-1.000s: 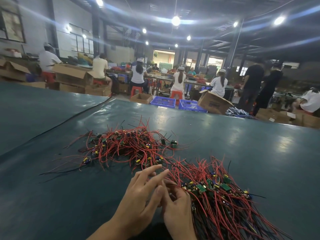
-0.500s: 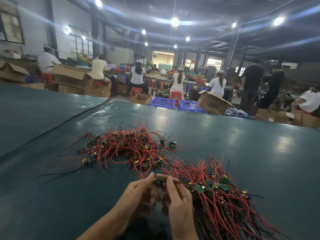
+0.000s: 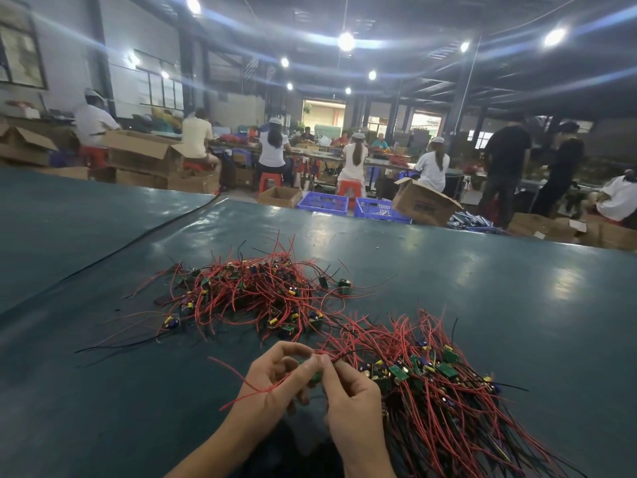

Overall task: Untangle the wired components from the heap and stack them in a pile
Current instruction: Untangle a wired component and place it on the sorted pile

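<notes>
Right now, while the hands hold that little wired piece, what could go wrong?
The wired piece pinched by the left hand and right hand has red wires close against the pile; they might snag and drag it apart. Tugging hard could tear a thin wire off its green board.

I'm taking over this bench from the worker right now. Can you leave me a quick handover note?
Left hand: pinches one wired component, its red wires trailing to the left.
Right hand: pinches the same component.
Tangled heap: farther back on the green table.
Sorted pile: just right of the hands, wires running roughly one way.
Done: a good share looks stacked.
Left: lay this piece on the pile, then work through the heap.
</notes>
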Tool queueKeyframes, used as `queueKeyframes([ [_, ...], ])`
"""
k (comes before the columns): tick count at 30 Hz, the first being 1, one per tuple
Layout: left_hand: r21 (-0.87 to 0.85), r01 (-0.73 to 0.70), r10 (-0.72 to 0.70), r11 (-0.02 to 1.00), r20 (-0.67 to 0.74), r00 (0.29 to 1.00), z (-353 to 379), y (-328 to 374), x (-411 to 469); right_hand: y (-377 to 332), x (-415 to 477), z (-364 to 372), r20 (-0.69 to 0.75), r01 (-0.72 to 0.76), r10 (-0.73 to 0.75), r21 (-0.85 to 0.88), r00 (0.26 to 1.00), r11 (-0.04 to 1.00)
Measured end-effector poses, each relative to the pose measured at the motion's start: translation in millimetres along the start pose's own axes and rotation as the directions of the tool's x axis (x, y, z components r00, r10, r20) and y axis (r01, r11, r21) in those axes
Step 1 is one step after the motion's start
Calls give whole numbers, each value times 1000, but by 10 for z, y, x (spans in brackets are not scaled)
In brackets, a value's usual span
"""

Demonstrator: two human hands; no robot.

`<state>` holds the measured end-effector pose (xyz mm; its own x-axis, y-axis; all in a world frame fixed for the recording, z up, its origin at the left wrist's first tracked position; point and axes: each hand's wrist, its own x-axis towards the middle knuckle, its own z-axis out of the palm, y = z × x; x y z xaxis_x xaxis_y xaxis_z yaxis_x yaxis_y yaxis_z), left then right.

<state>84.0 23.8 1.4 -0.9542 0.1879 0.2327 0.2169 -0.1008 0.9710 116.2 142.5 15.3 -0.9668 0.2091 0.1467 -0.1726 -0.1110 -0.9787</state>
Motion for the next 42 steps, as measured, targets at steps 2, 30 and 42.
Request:
queueKeyframes([
  [2, 35, -23, 23, 999, 16, 1000, 4, -18, -9, 9, -11, 12, 35, 30, -29, -39, 999, 999],
  [30, 80, -97, 90, 992, 94, 992, -3, 6, 2, 57, 107, -49, -115, -11, 9, -19, 993, 1000],
  [42, -92, 59, -65, 994, -55, 996, -44, 65, 46, -41, 135, -221, -220, 12, 19, 142, 975, 990],
])
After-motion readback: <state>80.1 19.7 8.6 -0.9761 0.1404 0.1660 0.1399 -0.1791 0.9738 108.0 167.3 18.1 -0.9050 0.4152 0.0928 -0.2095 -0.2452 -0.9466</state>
